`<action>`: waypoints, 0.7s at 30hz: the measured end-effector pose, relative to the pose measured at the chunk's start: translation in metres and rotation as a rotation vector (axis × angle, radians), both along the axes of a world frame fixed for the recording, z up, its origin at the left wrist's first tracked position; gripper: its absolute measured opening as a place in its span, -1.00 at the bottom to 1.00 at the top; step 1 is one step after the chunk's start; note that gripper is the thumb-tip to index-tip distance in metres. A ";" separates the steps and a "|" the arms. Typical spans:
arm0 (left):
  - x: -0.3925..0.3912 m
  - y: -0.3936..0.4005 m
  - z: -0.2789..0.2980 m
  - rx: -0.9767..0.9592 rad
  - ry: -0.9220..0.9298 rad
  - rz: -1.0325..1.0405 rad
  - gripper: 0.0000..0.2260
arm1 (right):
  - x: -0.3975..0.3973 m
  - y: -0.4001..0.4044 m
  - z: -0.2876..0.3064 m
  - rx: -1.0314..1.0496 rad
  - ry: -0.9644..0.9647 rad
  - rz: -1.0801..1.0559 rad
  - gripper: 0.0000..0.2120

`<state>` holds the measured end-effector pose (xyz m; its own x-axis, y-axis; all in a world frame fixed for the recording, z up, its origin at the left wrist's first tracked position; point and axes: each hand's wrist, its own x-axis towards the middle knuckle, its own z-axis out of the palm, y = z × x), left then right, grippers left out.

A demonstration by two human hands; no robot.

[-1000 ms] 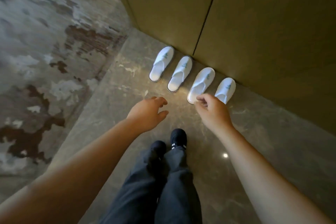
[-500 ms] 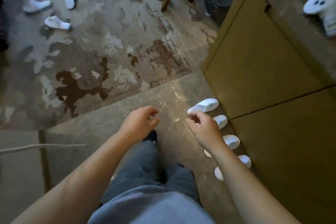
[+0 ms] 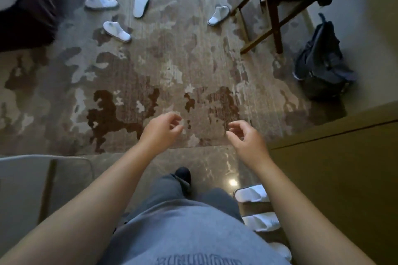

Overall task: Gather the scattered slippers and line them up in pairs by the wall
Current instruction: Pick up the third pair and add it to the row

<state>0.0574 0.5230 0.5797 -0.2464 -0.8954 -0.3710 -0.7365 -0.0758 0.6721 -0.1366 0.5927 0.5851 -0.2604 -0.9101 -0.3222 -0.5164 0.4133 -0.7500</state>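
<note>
Four slippers (image 3: 141, 4) lie scattered on the carpet (image 3: 163, 66), well beyond both grips. Left hand (image 3: 160, 132) and right hand (image 3: 245, 137) loosely curled, holding nothing.

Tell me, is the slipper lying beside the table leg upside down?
No, upright: the slipper shows its open foot hole and white top.

The view now faces away from the wall, so the lined-up slippers (image 3: 252, 193) lie behind the right hand (image 3: 247, 142), beside its forearm, no longer ahead of the fingers. Both hands hang empty, the left hand (image 3: 160, 133) alongside, and four scattered slippers (image 3: 117, 31) come into sight well ahead on the carpet (image 3: 172, 71).
</note>
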 end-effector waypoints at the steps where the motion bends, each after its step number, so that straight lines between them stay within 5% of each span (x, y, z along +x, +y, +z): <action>1: -0.006 -0.025 0.003 -0.010 0.014 0.000 -0.74 | -0.003 -0.017 0.001 0.008 0.001 -0.004 -0.76; 10: -0.052 -0.226 0.001 -0.067 0.129 0.158 -0.80 | -0.054 -0.206 -0.025 0.068 -0.035 0.016 -0.78; 21: -0.010 -0.411 -0.008 0.035 -0.068 0.484 -0.79 | -0.036 -0.539 -0.001 -0.002 0.016 0.488 -0.76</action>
<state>0.0476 0.1123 0.5721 0.2212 -0.8877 -0.4038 -0.6531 -0.4423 0.6147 -0.1722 0.0536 0.5839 0.1915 -0.9278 -0.3202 -0.6613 0.1191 -0.7406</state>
